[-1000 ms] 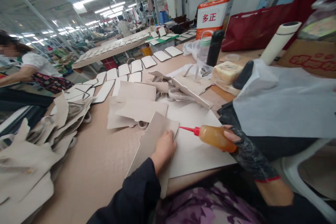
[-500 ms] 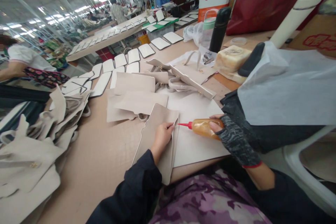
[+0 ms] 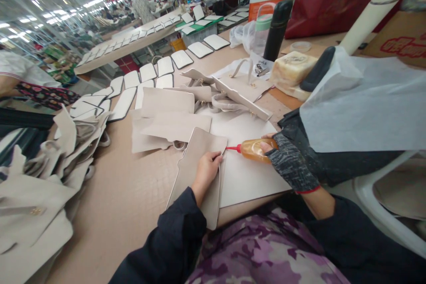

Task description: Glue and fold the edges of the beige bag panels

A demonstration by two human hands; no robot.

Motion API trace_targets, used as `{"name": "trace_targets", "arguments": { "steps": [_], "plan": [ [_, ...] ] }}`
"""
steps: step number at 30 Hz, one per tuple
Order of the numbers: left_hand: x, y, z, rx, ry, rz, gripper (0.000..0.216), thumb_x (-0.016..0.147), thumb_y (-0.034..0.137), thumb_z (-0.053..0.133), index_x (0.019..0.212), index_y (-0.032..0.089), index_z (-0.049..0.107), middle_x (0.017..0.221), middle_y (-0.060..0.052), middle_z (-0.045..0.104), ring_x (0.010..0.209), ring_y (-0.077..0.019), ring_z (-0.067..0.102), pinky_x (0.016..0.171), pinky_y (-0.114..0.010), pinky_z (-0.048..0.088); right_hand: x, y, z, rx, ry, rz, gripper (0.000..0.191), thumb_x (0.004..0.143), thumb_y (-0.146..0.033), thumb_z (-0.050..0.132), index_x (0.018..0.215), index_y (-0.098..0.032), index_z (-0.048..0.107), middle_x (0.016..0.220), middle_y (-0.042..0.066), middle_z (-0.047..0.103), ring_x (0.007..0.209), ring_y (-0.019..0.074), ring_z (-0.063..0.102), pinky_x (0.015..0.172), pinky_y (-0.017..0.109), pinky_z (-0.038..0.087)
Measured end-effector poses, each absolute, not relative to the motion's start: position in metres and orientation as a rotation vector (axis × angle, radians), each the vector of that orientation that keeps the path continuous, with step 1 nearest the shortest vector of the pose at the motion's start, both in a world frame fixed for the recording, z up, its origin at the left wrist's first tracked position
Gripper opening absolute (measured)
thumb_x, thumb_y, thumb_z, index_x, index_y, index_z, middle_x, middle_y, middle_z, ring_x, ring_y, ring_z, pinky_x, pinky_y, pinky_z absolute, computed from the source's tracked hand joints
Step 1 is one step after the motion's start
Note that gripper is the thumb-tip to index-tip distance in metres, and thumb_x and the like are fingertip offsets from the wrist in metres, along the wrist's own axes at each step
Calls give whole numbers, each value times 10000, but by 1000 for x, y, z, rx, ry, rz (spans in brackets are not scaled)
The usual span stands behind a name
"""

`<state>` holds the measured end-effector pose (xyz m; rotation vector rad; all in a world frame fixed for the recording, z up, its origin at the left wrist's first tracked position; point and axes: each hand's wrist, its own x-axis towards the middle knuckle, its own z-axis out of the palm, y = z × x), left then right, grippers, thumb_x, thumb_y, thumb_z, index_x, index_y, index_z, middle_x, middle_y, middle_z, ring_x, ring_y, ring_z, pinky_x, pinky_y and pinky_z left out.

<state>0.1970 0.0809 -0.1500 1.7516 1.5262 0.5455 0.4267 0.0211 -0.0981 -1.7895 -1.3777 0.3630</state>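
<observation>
My left hand presses on a beige leather panel near its right edge, fingers curled over that edge. My right hand, in a dark fingerless glove, is wrapped round an amber squeeze bottle with a red nozzle. The nozzle tip touches the panel's upper right edge, just above my left fingers. Both lie over a pale flat board at the table's front edge.
More beige panels and bag parts with handles lie behind. A heap of beige pieces is at the left. White-edged pieces run in rows toward the back. A black flask, a white sheet and a person at far left.
My right hand has brought the bottle leftward until the nozzle meets the panel's edge. My left fingers have curled over that edge. The view has tilted down.
</observation>
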Motion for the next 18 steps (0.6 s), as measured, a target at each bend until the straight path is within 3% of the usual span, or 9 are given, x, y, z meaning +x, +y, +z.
{"name": "trace_targets", "arguments": {
  "steps": [8,18],
  "plan": [
    [197,81,-149,1790,1518,540,265,837,257,583,1049,143,696,1033,-103,704,959,-221,640,877,-334,482,430,28,-96,-1810,-1373,404,385,820,-481,447,943,-149,600,922,161,651,881,322,601,879,531,446],
    [199,81,-148,1810,1529,524,278,828,269,604,1057,137,690,1047,-111,700,963,-221,637,889,-333,473,434,28,-98,-1827,-1373,428,332,804,-482,456,916,-195,581,817,125,651,817,297,605,821,443,476]
  ]
}}
